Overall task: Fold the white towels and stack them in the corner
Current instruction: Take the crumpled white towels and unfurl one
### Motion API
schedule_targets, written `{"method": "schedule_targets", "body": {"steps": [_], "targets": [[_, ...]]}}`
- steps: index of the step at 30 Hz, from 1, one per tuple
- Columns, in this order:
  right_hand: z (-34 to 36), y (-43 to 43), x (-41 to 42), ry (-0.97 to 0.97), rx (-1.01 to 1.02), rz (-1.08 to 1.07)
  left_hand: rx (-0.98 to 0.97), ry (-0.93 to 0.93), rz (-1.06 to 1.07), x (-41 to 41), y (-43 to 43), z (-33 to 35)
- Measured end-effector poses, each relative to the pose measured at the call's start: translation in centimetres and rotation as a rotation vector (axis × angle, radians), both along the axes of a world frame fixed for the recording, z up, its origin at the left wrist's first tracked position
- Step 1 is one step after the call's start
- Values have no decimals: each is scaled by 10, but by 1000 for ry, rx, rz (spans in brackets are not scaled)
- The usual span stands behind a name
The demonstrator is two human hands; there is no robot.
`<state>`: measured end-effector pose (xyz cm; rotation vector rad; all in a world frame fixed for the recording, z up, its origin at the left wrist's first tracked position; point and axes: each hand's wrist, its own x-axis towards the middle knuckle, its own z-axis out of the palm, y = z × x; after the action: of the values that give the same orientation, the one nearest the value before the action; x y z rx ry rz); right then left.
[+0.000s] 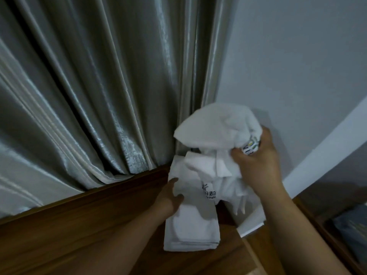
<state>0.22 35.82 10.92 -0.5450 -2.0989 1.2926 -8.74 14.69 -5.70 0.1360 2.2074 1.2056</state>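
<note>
A folded white towel stack (190,233) lies on the brown wooden surface (79,225) in the corner between the curtain and the wall. My left hand (168,195) presses on the stack's left edge, thumb on the cloth. A crumpled white towel (216,132) with a printed hotel logo is lifted above the stack; my right hand (256,157) grips its bunched right side. Loose folds of it hang down over the stack and hide the stack's far end.
Grey pleated curtains (89,86) hang behind the wooden surface. A pale wall (297,66) with a white skirting strip (321,143) closes the right side. Dark folded fabric (351,231) lies at the lower right, beyond the surface's edge.
</note>
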Motion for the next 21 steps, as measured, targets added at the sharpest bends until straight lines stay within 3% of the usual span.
{"method": "schedule_targets", "body": {"steps": [3, 6, 8, 11, 13, 15, 18, 19, 21], "targets": [[39, 0, 5, 149, -66, -5, 66, 33, -82, 12, 22, 8], [59, 2, 9, 304, -263, 72, 234, -95, 24, 17, 42, 16], [52, 6, 6, 298, -396, 106, 276, -162, 66, 18, 54, 19], [10, 6, -1, 141, -435, 87, 613, -418, 256, 13, 65, 31], [-38, 2, -4, -62, -244, 50, 812, -625, 310, 9, 61, 39], [-85, -9, -2, -348, 5, 174, 955, -858, 331, 15, 50, 40], [-137, -14, 0, -574, 43, 522, 656, -740, 366, 25, 33, 13], [-144, -15, 2, -614, 6, 546, 573, -649, 386, 28, 23, 3], [-165, -5, 0, -575, 127, 325, 526, -533, 445, 30, 8, -9]]}}
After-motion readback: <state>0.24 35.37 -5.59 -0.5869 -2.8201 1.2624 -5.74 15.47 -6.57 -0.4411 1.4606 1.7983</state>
